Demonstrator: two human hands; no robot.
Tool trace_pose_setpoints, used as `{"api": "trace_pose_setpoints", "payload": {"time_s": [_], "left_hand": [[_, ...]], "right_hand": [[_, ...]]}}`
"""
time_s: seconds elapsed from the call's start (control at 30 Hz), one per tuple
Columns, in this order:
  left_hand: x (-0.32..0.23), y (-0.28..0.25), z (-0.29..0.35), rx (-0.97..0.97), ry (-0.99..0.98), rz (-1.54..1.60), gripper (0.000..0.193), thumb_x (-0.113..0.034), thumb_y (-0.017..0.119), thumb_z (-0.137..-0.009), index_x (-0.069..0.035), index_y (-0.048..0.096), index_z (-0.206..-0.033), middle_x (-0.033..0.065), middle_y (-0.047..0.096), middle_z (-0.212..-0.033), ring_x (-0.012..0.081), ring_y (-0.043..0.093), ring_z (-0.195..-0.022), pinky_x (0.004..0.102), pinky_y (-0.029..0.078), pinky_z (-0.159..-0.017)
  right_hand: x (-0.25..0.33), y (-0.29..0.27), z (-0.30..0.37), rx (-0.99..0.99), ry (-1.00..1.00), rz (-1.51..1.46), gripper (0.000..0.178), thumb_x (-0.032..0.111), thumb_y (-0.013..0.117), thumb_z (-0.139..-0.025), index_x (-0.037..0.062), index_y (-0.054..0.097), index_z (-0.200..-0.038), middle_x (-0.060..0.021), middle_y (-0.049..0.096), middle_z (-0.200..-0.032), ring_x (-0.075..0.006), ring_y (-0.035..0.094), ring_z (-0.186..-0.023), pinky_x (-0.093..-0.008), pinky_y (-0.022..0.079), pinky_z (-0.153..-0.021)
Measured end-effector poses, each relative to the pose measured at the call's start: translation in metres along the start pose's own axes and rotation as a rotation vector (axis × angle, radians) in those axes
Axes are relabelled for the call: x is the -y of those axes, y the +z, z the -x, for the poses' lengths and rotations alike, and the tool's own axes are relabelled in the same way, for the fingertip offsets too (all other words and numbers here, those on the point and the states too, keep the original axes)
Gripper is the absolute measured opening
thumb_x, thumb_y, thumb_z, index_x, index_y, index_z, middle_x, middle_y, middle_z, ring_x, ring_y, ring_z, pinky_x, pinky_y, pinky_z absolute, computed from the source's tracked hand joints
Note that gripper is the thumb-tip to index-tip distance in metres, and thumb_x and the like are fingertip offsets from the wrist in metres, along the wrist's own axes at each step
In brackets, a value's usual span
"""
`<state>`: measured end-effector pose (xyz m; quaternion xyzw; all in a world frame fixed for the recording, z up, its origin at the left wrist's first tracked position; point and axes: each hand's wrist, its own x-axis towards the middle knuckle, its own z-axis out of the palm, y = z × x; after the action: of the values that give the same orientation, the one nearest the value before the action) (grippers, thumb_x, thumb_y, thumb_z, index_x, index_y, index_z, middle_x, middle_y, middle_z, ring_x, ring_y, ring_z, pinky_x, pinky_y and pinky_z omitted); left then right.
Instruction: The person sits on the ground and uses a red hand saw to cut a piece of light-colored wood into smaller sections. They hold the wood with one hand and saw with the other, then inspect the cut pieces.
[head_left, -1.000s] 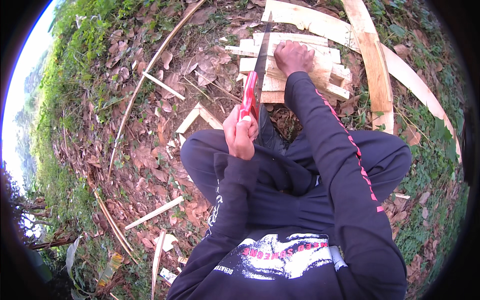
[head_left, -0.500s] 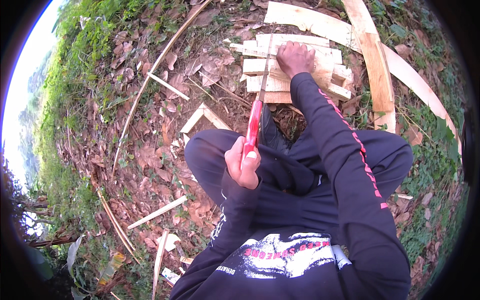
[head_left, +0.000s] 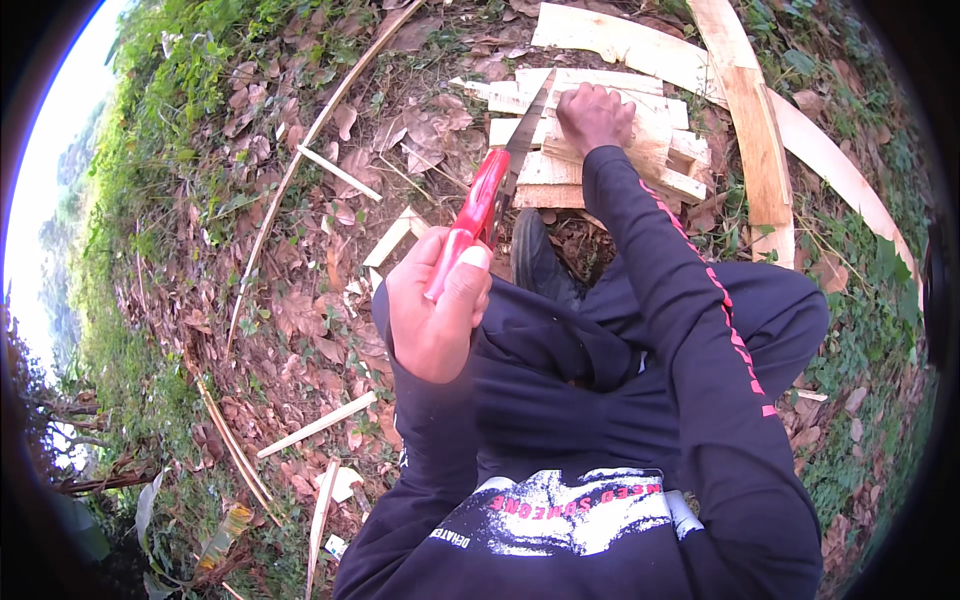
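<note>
My left hand [head_left: 432,318] is closed around the red handle of a hand saw [head_left: 484,190], held up in front of my left knee. Its blade slants away from me and to the right, the tip over the left part of a stack of short pale wood pieces [head_left: 553,195]. My right hand [head_left: 597,116], curled with knuckles up, presses on a wood piece [head_left: 651,138] on top of that stack. What its fingers grip underneath is partly hidden. Whether the blade touches the wood I cannot tell.
Long pale boards [head_left: 755,150] lie beyond and right of the stack. A dark shoe [head_left: 535,255] and my crossed legs are close to it. On the leafy ground at left are an angled wood offcut [head_left: 395,235], thin sticks [head_left: 317,424] and a long curved strip [head_left: 285,170].
My left hand has come up and left with the saw, which looks larger and tilts more to the right. The right hand stays on the wood.
</note>
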<state>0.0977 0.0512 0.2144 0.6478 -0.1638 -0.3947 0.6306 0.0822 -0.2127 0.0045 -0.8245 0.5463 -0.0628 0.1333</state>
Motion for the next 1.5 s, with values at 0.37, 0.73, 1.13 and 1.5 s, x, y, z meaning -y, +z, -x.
{"api": "trace_pose_setpoints", "payload": {"time_s": [0.37,0.73,1.13,1.5], "left_hand": [[-0.006,0.001,0.032,-0.040,0.002,-0.289,0.012,-0.009,0.065,-0.090,0.000,0.058,-0.085,-0.0066,0.047,-0.064,0.0000,0.039,-0.059,0.0186,0.032,-0.053],[-0.006,0.002,0.023,-0.087,0.016,-0.178,0.010,-0.007,0.062,-0.090,0.000,0.057,-0.084,-0.0065,0.044,-0.063,0.0003,0.037,-0.057,0.0195,0.030,-0.051],[-0.014,-0.017,0.053,-0.077,0.002,-0.267,0.012,-0.011,0.061,-0.091,-0.002,0.058,-0.085,-0.0065,0.047,-0.062,0.0011,0.039,-0.052,0.0188,0.029,-0.048],[0.005,-0.090,0.123,-0.134,0.215,0.221,0.021,-0.013,0.060,-0.089,0.005,0.048,-0.090,-0.0011,0.041,-0.054,0.0038,0.033,-0.039,0.0188,0.023,-0.037]], "right_hand": [[0.002,-0.011,0.002,0.066,0.004,-0.005,0.048,0.033,0.034,-0.089,0.0062,0.073,-0.092,-0.0158,0.071,-0.091,-0.0270,0.065,-0.088,-0.0420,0.039,-0.087],[0.001,-0.006,0.004,0.025,-0.057,-0.026,0.045,0.031,0.036,-0.089,0.0070,0.073,-0.083,-0.0161,0.071,-0.082,-0.0283,0.066,-0.081,-0.0434,0.039,-0.081],[0.001,-0.009,0.001,0.005,-0.025,-0.034,0.044,0.032,0.038,-0.090,0.0084,0.074,-0.082,-0.0158,0.071,-0.083,-0.0297,0.067,-0.081,-0.0447,0.040,-0.085],[-0.008,-0.001,0.009,-0.192,-0.177,-0.170,0.035,0.033,0.048,-0.090,0.0041,0.067,-0.095,-0.0170,0.068,-0.097,-0.0280,0.063,-0.096,-0.0458,0.043,-0.089]]}}
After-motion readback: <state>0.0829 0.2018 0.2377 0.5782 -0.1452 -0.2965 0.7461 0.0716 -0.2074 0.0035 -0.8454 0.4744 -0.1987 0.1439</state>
